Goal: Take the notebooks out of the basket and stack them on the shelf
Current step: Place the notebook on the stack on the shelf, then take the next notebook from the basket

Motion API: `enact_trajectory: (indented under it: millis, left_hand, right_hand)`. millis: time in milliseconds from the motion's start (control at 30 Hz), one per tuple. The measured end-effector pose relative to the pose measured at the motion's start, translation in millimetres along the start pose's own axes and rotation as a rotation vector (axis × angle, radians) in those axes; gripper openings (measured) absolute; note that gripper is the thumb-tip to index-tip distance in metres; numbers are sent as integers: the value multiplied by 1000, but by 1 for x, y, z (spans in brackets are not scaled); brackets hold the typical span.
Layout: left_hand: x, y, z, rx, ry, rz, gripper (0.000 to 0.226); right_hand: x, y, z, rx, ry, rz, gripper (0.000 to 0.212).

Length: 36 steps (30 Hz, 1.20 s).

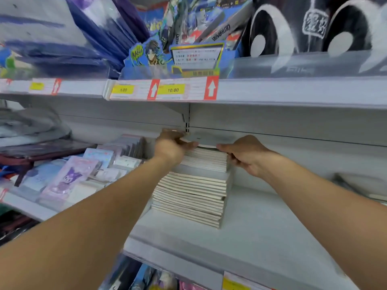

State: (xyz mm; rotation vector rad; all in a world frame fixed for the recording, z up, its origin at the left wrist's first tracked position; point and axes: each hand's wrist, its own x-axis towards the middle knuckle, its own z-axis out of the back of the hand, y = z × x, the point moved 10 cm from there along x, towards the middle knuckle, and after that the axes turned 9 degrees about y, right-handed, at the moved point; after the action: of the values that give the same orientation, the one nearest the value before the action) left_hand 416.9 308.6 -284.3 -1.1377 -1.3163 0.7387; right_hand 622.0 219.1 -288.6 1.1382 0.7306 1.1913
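Observation:
A tall stack of thin grey-covered notebooks (pixel 194 185) stands on the white shelf (pixel 261 222), its pale page edges facing me. My left hand (pixel 170 146) grips the top notebooks at the stack's left side, thumb on the cover. My right hand (pixel 246 153) holds the right side of the same top group, thumb lying over the top edge and fingers curled down the side. The top cover (pixel 206 140) shows between the two hands. No basket is in view.
Small pastel stationery packs (pixel 69 176) fill the shelf left of the stack. The shelf above (pixel 293 91) hangs low over the stack, with price tags on its lip. Bare shelf board lies to the right, with a grey item (pixel 360 185) at the far right.

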Motion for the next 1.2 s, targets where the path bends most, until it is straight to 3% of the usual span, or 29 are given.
enact_trajectory:
  millis: [33, 100, 167, 233, 367, 467, 600, 667, 733, 767, 800, 867, 933, 1000, 1067, 1133, 1200]
  left_hand:
    - [6, 2, 3, 14, -11, -40, 25]
    - [2, 1, 9, 187, -34, -44, 8]
    - [0, 4, 9, 507, -19, -34, 30]
    - [-1, 12, 5, 653, 72, -20, 38]
    - [1, 17, -4, 715, 199, -35, 34]
    - [6, 16, -4, 796, 193, 1, 30]
    - [-12, 17, -11, 762, 284, 101, 54]
    - [-53, -5, 4, 690, 110, -31, 53]
    - [-136, -29, 30, 587, -175, -370, 38]
    - [-187, -24, 37, 512, -229, -506, 27]
    - [-233, 1, 42, 432, -214, -523, 18]
    - [-314, 96, 60, 372, -148, -274, 8]
    - [-400, 217, 87, 476, -96, 199, 8]
    - [-479, 318, 110, 651, 127, 665, 20]
    - [-537, 369, 133, 841, 364, 963, 36]
    - [-568, 383, 158, 930, 391, 1168, 49]
    - [-580, 389, 156, 942, 450, 1231, 53]
  right_hand:
    - [3, -1, 0, -23, -9, 6, 29]
    - [7, -3, 1, -79, -40, 14, 34]
    - [12, -6, 1, -167, -66, 23, 37]
    - [17, -7, -3, -234, -53, 47, 39]
    - [23, -19, -7, -208, -72, 21, 50]
    - [24, -19, -8, -250, -89, -5, 49]
    - [-9, -3, -14, -447, -75, 4, 49]
    - [-57, 9, -12, -435, -175, 166, 43]
    - [-143, 7, -12, -259, -379, 432, 26]
    - [-185, -15, -19, -162, -428, 506, 21]
    - [-218, -53, -36, -91, -414, 493, 16]
    - [-265, -170, -94, -59, -231, 208, 23]
    - [-328, -318, -162, -72, 43, -312, 40]
    - [-397, -425, -202, -119, 228, -726, 54]
    - [-447, -472, -221, -178, 355, -892, 55]
    - [-467, -488, -232, -197, 407, -968, 56]
    - [-471, -493, -238, -173, 385, -1025, 56]
